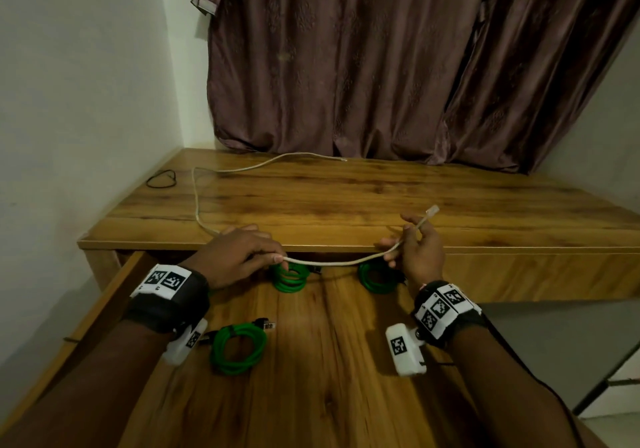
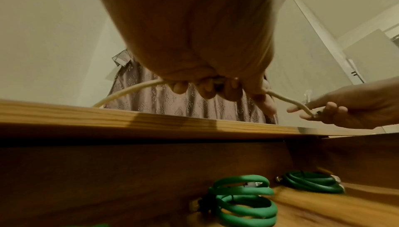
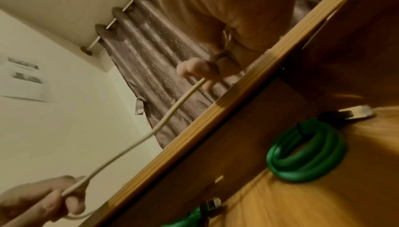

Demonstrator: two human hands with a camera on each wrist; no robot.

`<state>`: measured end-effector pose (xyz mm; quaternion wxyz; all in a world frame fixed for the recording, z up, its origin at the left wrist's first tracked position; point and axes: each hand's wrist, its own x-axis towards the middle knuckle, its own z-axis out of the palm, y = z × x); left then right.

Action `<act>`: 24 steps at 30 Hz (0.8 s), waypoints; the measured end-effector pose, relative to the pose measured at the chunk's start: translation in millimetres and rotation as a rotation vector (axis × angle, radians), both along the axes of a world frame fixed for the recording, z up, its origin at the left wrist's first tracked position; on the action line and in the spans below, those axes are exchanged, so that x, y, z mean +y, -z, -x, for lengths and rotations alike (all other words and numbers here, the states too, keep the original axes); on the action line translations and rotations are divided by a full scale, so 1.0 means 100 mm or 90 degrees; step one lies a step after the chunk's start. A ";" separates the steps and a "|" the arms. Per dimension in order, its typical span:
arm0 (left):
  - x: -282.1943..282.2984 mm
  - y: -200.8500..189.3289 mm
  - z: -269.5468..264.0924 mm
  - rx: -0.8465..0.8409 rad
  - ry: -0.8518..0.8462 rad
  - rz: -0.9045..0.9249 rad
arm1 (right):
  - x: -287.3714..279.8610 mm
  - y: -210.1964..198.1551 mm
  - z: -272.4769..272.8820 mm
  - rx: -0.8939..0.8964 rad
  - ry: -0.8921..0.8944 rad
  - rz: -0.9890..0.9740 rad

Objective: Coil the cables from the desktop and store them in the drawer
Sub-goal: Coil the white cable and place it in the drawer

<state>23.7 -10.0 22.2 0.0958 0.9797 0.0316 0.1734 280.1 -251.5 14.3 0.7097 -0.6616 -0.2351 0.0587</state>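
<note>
White cable (image 1: 332,262) sags crosswise between our pinching left hand (image 1: 239,253) and right hand (image 1: 417,250), its long slack seemingly trailing leftward over the desk (image 1: 381,198).

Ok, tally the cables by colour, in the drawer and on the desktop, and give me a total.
Green coiled cables in the drawer: 3
White cable, held in both hands: 1
Black cable on the desktop: 1
Total: 5

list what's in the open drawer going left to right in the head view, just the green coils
Near-left green coil → back-middle green coil → back-right green coil, all on the drawer floor.
</note>
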 end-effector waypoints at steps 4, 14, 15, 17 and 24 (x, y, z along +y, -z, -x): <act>0.02 -0.02 0.04 -0.117 -0.093 -0.025 | -0.10 -0.05 -0.02 0.050 -0.019 0.148; -0.26 -0.18 0.03 -0.302 -0.096 -0.023 | -0.03 -0.02 0.26 -0.689 -0.201 0.493; -0.29 -0.19 0.02 -0.317 -0.097 -0.028 | 0.01 0.02 0.31 -0.735 -0.256 0.486; -0.34 -0.21 -0.01 -0.348 -0.122 -0.049 | 0.08 0.08 0.41 -0.740 -0.307 0.364; -0.58 -0.32 -0.10 -0.579 -0.334 -0.012 | 0.07 -0.11 0.80 -0.229 -0.408 0.001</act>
